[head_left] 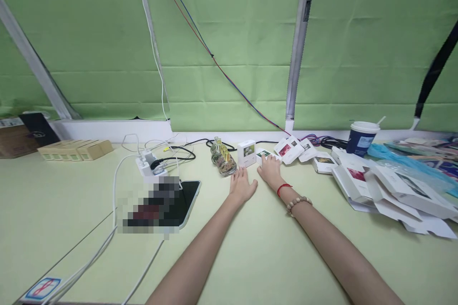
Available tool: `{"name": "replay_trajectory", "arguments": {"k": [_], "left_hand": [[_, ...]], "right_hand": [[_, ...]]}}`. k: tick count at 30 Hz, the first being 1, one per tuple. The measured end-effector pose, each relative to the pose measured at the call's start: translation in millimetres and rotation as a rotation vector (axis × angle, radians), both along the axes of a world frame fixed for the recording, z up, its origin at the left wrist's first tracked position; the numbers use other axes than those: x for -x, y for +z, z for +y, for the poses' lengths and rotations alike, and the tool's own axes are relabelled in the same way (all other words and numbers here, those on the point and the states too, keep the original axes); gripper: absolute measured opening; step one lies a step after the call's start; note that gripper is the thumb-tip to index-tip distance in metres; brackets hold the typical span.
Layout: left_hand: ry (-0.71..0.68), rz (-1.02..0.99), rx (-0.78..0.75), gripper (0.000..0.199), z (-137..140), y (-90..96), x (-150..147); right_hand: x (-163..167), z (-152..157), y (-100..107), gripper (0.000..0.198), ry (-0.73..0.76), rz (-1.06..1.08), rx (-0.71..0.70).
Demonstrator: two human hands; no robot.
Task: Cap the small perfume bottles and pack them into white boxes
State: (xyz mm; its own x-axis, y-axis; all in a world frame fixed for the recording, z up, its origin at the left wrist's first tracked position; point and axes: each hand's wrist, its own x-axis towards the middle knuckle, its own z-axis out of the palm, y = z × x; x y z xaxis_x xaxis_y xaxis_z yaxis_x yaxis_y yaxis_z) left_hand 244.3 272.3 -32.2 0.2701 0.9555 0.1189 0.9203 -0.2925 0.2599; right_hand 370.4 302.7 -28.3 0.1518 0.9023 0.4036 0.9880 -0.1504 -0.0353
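Note:
My left hand (243, 185) lies on the table with its fingers stretched forward and thumb apart, holding nothing. Its fingertips are at the foot of a small white box (246, 154) standing upright, with a green picture on its front. My right hand (271, 170), with a red string and a beaded bracelet at the wrist, reaches onto a white box with a green picture (264, 153). The fingers rest over that box's near side and partly cover it. Left of the upright box, several small glass bottles with gold tops (225, 156) stand in a row.
White boxes with pink pictures (289, 149) and a pile of flattened white cartons (400, 190) lie to the right, near a lidded cup (361, 137). At left are a tablet (188, 200), a power strip (145, 166), cables and several yellowish boxes (75, 150).

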Motion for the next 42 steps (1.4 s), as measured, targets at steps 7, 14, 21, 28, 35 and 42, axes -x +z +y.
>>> {"name": "replay_trajectory", "arguments": {"k": [7,14,21,28,35,42], "left_hand": [[-0.093,-0.015,-0.009,0.061,2.1,3.4,3.5],[-0.176,0.019,0.001,0.055,5.6,1.0,4.0],[-0.297,-0.067,-0.138,0.037,0.6,7.3,4.5],[-0.489,-0.185,-0.220,0.034,-8.9,8.6,5.7],[-0.516,-0.171,-0.260,0.026,-10.0,8.0,6.0],[-0.407,-0.014,-0.176,0.020,-17.5,22.7,1.9]], "right_hand": [[24.4,-4.8,-6.2,0.052,-0.172,0.044,0.016],[17.6,-11.8,-7.9,0.049,0.044,-0.063,-0.086],[18.1,-24.4,-10.6,0.045,0.145,-0.004,-0.006],[8.5,-53.1,-7.7,0.045,0.070,0.143,0.030],[-0.9,-62.1,-3.8,0.042,0.163,0.211,0.058],[6.1,-60.7,-0.4,0.045,0.146,0.175,0.106]]}}
